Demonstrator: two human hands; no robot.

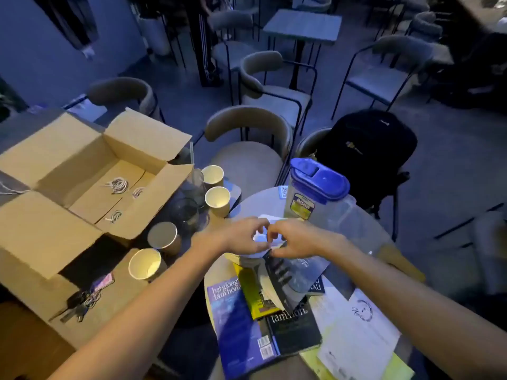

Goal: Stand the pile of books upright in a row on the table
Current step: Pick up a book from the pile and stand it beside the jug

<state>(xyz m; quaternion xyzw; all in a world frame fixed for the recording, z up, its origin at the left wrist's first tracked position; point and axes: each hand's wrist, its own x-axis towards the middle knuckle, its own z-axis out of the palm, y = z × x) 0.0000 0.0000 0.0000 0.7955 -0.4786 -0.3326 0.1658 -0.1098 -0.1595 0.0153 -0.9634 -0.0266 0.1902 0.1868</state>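
Several books lie in a loose pile on the round table [255, 204]. A blue book [238, 325] lies flat at the near left, with a yellow book [251, 293] and a black book [295, 333] beside it. A grey book [297, 271] leans tilted on the pile. White printed sheets [356, 330] lie to the right. At the pile's far end, my left hand [241, 238] and my right hand [297, 239] meet with curled fingers. Both pinch the top of a white book [260, 238], which is mostly hidden by the fingers.
An open cardboard box [82, 171] fills the left side. Several paper cups [218, 200] and glass jars [189, 212] stand between the box and the books. A clear pitcher with a blue lid [318, 187] stands just behind my hands. Keys [82, 303] lie near left. A chair holds a black backpack [367, 160].
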